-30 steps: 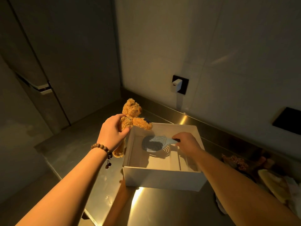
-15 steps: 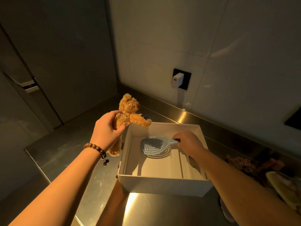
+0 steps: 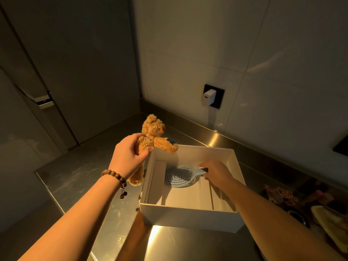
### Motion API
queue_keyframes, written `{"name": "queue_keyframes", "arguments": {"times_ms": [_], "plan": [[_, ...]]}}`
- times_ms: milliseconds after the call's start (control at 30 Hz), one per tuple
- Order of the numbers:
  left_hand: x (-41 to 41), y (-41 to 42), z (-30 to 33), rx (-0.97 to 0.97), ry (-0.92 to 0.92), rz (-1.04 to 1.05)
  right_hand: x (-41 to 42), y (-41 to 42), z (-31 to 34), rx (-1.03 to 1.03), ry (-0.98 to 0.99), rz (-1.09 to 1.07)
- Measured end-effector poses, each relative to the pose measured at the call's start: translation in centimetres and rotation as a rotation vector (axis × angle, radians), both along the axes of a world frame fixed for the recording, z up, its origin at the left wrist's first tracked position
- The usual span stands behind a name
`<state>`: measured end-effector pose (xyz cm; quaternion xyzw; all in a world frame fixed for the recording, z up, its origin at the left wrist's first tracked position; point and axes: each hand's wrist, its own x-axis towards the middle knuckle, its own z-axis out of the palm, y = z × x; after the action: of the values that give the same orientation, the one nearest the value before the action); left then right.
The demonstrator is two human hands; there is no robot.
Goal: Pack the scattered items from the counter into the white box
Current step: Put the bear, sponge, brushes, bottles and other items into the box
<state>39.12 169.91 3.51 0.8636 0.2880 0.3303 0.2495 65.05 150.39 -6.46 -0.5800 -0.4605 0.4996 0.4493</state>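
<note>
Box (image 3: 188,215), white, rectangular, stiff card with straight walls and an open top, stands on the table (image 3: 79,178), a brushed steel surface with a glossy reflecting patch at the near edge. Inside the box, low card ridges run along the floor. Hairbrush (image 3: 178,176), pale blue plastic, oval head with open curved ribs, lies within the box, head toward the left wall; whether it rests fully on the floor cannot be told. The right hand (image 3: 216,173) has its grip closed round the brush's handle, fingers curled. The left hand (image 3: 128,159) has its grip clasped round the body of a teddy bear (image 3: 152,136), tan, shaggy plush, held upright above the table just beside the box's left wall; one arm of the bear reaches over the box's far left corner, one leg hangs below the hand. A bracelet (image 3: 114,176) of round dark wooden beads circles the left wrist. On the tiled wall behind, a white block charger (image 3: 208,97) sits in a black socket plate. Further items at the right edge are too dim to identify.
</note>
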Motion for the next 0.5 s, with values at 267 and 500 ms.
{"name": "queue_keyframes", "arguments": {"times_ms": [267, 500], "plan": [[1.6, -2.6, 1.8, 0.002, -0.060, -0.093, -8.1, 4.3, 10.9, 0.087, -0.529, -0.587], [3.2, -5.5, 2.7, 0.019, -0.118, -0.131, -11.8, 4.3, 14.9, 0.103, 0.410, -0.520]]}}
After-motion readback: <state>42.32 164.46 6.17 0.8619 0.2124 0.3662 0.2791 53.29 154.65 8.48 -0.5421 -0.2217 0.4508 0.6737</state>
